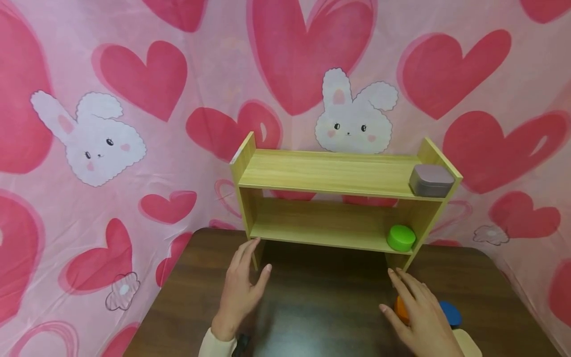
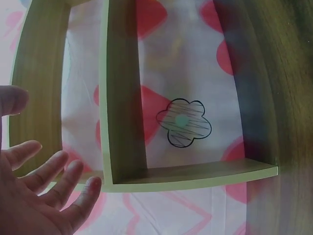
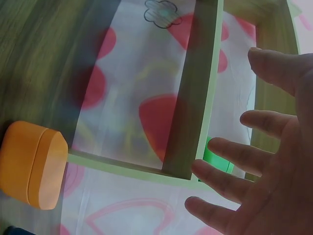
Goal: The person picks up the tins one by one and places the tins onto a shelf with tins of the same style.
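1. Okay, so the wooden shelf (image 1: 323,171) stands upright on the tabletop (image 1: 321,307), right in front of us.
2. Our left hand (image 1: 243,287) is up near its left end, grip spread, holding nothing. Whether a fingertip touches the wood, we can't really tell.
3. Our right hand (image 1: 421,317) is near the right end, grip spread too, nothing in it.
4. Load check: the grey box (image 1: 431,182) sits up top at the right end, and the green container (image 1: 401,239) is one level down, also far right, close to the front edge.
5. Down on the tabletop, the orange container (image 3: 19,159) is near the shelf's right foot, with a blue thing (image 1: 451,314) near it. Our hand hides part of that spot in the head view.
6. We read this as a two-handed reach. To do it well, we'd come in slowly and keep the right fingers off the green one. If we're grabbing the shelf itself, squeeze both ends evenly, since the load all sits right and could slide on a tilt.
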Demonstrator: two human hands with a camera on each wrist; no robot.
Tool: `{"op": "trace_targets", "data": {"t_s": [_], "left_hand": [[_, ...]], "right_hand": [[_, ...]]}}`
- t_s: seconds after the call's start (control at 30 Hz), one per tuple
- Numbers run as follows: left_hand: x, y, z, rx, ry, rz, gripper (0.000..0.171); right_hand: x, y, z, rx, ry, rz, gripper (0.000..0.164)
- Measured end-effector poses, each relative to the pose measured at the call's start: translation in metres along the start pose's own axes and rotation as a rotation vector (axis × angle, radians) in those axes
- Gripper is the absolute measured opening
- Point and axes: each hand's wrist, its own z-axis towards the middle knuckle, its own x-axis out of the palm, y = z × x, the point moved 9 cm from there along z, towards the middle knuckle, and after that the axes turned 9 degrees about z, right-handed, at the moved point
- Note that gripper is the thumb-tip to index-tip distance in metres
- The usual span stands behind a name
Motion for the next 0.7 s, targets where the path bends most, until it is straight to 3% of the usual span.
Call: {"op": "trace_targets", "data": {"t_s": [0.27, 0.7], "left_hand": [[-0.001, 0.004, 0.003, -0.002, -0.049, 0.002, 0.065], [0.001, 0.007, 0.008, -0.042, -0.069, -0.029, 0.064]], "right_hand": [[-0.007, -0.002, -0.001, -0.024, -0.039, 0.010, 0.082], [-0.015, -0.009, -0.002, -0.027, -0.066, 0.036, 0.089]]}}
